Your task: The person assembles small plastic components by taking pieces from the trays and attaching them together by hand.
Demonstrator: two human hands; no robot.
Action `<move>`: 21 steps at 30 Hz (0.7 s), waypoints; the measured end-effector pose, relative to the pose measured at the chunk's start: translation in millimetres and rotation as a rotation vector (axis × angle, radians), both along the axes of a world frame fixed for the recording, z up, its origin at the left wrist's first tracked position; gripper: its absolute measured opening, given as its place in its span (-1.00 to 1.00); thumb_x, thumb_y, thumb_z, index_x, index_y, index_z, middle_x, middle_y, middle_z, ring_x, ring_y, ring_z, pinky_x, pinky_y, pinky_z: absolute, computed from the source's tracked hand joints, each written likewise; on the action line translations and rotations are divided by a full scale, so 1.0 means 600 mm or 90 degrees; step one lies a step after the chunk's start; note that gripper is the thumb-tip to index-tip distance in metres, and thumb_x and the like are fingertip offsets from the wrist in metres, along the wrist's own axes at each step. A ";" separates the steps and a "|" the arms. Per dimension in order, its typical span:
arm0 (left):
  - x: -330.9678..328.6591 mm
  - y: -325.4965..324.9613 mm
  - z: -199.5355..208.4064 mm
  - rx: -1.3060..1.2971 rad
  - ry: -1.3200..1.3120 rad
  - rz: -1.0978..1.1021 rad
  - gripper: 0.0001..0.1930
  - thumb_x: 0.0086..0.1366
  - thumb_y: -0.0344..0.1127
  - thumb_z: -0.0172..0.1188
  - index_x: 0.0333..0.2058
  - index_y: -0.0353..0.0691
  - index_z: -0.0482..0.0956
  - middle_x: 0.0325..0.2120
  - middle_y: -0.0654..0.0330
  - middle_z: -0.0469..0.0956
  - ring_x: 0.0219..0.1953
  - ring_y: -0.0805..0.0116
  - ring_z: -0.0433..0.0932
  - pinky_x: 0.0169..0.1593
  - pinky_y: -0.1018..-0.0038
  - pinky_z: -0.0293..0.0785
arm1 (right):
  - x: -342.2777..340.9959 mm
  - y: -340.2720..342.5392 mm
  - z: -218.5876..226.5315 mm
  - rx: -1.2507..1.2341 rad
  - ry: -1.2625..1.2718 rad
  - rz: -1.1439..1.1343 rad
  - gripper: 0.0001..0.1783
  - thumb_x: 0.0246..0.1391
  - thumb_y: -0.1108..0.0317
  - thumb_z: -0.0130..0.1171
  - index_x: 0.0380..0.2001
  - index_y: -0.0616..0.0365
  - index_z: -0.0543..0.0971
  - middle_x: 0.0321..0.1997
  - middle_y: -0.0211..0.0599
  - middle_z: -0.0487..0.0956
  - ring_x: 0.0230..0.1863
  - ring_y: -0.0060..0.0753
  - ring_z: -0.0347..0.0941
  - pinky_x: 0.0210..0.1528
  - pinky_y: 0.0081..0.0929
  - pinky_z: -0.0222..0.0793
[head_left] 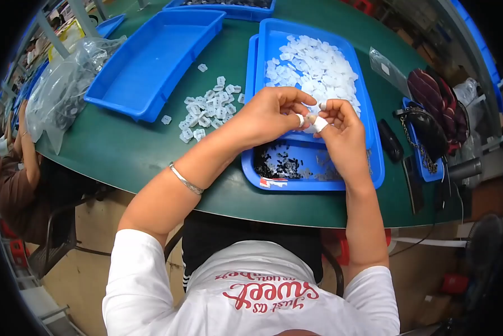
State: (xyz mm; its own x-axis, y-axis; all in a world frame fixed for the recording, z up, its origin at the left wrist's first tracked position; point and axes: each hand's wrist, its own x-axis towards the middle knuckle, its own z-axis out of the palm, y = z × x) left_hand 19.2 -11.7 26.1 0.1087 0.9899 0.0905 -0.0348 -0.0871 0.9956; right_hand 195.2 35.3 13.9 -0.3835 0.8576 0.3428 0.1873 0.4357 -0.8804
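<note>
My left hand (271, 115) and my right hand (344, 131) meet fingertip to fingertip above the blue trays. Both are closed in a pinch, with white wraps on several fingertips. Whatever they hold is too small and too hidden to make out. Beneath them, many flat white plastic pieces (324, 64) fill the upper blue tray (269, 33). That tray rests on a lower blue tray (310, 186), where small black parts (285, 165) and small clear parts (325, 162) lie. Left of my hands, a loose pile of pale, squarish plastic pieces (209, 106) is on the green table.
A blue tray (156, 56) with a bare bottom stands left on the green table (150, 154), beside clear plastic bags (66, 84). Another blue tray (223, 10) with dark parts is behind. A black pouch (427, 129) and dark case (390, 140) lie right. Someone sits far left.
</note>
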 end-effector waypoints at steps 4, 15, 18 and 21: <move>-0.003 0.005 -0.008 0.014 0.052 0.013 -0.67 0.15 -0.50 0.26 -0.07 -0.36 0.53 -0.37 0.25 0.58 -0.32 0.56 0.54 -0.18 0.64 0.47 | 0.004 -0.001 0.017 -0.161 0.080 0.060 -0.80 0.00 0.67 0.08 -0.24 0.31 0.47 -0.32 -0.29 0.52 -0.37 -0.64 0.47 -0.28 -0.65 0.50; -0.017 0.010 -0.001 0.024 -0.037 0.063 -0.78 0.15 -0.48 0.22 -0.19 -0.36 0.55 -0.33 0.23 0.57 -0.36 0.53 0.51 -0.22 0.59 0.47 | 0.055 -0.012 0.059 -0.204 -0.361 0.198 -0.88 -0.02 0.47 0.20 -0.39 0.30 0.61 -0.57 -0.28 0.58 -0.55 -0.55 0.47 -0.43 -0.55 0.40; -0.016 0.013 -0.008 -0.022 -0.017 0.037 -0.77 0.17 -0.46 0.22 -0.18 -0.34 0.55 -0.30 0.23 0.57 -0.34 0.52 0.51 -0.19 0.57 0.47 | 0.055 -0.015 0.046 -0.092 -0.466 0.229 -0.85 -0.13 0.51 0.20 -0.40 0.28 0.60 -0.58 -0.13 0.57 -0.55 -0.28 0.52 -0.39 -0.40 0.41; -0.011 0.014 -0.012 -0.017 -0.025 0.026 -0.79 0.17 -0.47 0.23 -0.20 -0.35 0.55 -0.35 0.22 0.56 -0.37 0.51 0.51 -0.23 0.58 0.47 | 0.053 -0.016 0.040 -0.008 -0.500 0.262 -0.87 -0.15 0.52 0.18 -0.43 0.26 0.60 -0.52 -0.08 0.58 -0.48 -0.14 0.54 -0.37 -0.35 0.42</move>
